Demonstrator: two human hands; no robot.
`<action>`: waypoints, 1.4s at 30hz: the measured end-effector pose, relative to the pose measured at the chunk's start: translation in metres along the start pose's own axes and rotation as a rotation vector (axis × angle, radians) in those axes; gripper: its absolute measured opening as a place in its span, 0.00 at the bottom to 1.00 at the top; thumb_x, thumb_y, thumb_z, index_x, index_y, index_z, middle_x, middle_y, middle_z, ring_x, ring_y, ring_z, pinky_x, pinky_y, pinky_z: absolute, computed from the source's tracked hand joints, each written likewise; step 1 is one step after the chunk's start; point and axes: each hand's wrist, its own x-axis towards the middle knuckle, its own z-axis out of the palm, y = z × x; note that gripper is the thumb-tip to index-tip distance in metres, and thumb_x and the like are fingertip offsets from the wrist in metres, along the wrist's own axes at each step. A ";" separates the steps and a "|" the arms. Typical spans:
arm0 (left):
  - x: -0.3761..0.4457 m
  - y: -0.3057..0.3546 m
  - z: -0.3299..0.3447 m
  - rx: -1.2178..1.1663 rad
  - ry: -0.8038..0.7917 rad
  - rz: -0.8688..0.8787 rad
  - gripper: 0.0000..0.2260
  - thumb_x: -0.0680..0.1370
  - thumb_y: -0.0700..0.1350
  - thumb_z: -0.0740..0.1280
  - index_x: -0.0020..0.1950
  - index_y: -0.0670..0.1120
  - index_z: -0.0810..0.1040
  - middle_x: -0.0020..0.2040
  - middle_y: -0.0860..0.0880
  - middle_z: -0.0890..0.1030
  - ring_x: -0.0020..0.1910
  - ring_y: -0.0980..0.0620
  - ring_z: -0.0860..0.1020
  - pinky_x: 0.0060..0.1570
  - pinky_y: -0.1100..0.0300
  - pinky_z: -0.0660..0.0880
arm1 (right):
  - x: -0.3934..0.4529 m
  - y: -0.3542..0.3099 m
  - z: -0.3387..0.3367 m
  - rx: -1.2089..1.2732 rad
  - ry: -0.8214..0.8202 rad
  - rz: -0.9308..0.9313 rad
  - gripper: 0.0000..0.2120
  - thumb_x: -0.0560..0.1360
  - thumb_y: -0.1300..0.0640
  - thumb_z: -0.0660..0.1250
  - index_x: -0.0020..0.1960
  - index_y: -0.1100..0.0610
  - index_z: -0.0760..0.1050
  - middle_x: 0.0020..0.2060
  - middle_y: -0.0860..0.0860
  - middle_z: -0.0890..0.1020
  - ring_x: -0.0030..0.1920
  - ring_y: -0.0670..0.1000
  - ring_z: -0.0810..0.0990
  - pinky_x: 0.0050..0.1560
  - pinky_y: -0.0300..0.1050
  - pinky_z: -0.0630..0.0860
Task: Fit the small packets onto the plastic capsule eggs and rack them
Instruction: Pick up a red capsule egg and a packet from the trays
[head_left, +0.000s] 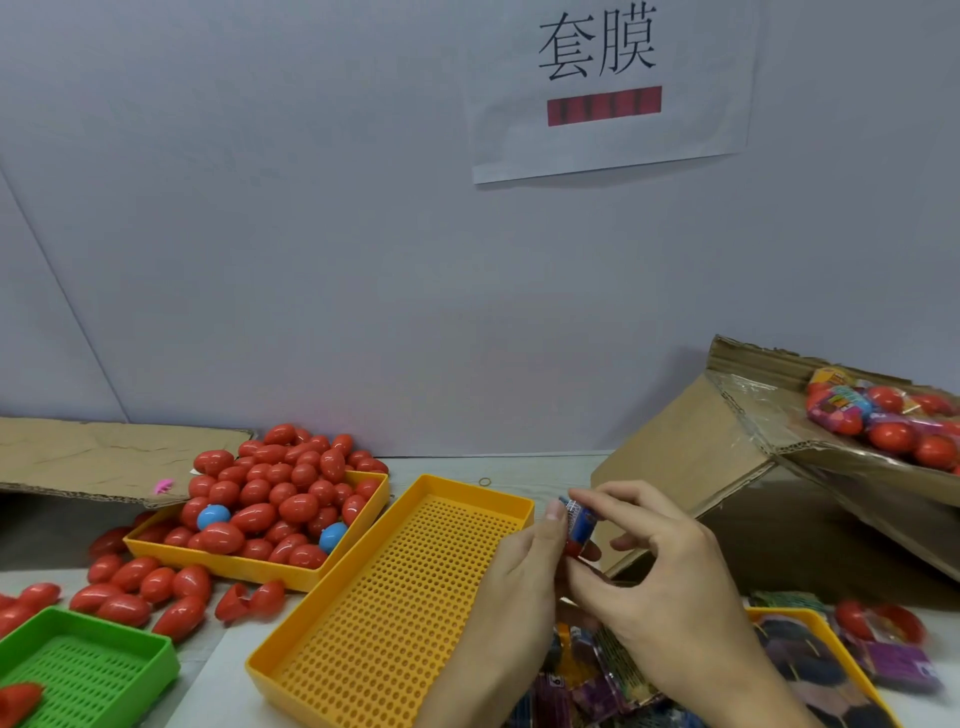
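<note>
Left hand (524, 561) and right hand (657, 561): both pinch one red egg (575, 546) with a blue packet (581, 519) on it, held above the tabletop (545, 470) just right of the empty perforated rack (395, 603). Tray (249, 564) heaped with red eggs, left. Loose packets (597, 675), below hands.

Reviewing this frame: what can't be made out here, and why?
- Egg in the hands: head view, mostly hidden by the left hand, the right hand and the blue packet.
- Print on the loose packets: blurred, partly hidden by the right wrist.
- Green tray: cut off by the frame's bottom-left corner.
</note>
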 end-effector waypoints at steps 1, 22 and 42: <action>0.000 0.000 0.000 -0.008 0.009 -0.003 0.20 0.74 0.62 0.60 0.38 0.52 0.86 0.37 0.48 0.83 0.37 0.53 0.82 0.38 0.59 0.81 | 0.000 0.000 0.000 -0.006 0.007 -0.003 0.24 0.69 0.56 0.77 0.63 0.45 0.78 0.52 0.32 0.75 0.54 0.31 0.70 0.47 0.25 0.71; 0.000 0.004 0.000 0.082 0.058 0.042 0.10 0.81 0.48 0.64 0.46 0.53 0.85 0.42 0.49 0.84 0.42 0.54 0.82 0.41 0.56 0.82 | 0.001 0.001 -0.003 -0.029 -0.059 -0.023 0.24 0.68 0.56 0.79 0.61 0.44 0.79 0.51 0.35 0.76 0.57 0.34 0.71 0.51 0.24 0.69; 0.003 0.007 -0.004 -0.110 0.096 -0.084 0.18 0.83 0.47 0.60 0.43 0.39 0.85 0.38 0.36 0.83 0.35 0.43 0.82 0.35 0.55 0.80 | -0.001 0.003 0.008 0.122 -0.038 0.070 0.23 0.67 0.56 0.79 0.52 0.32 0.76 0.52 0.29 0.76 0.52 0.40 0.77 0.51 0.33 0.78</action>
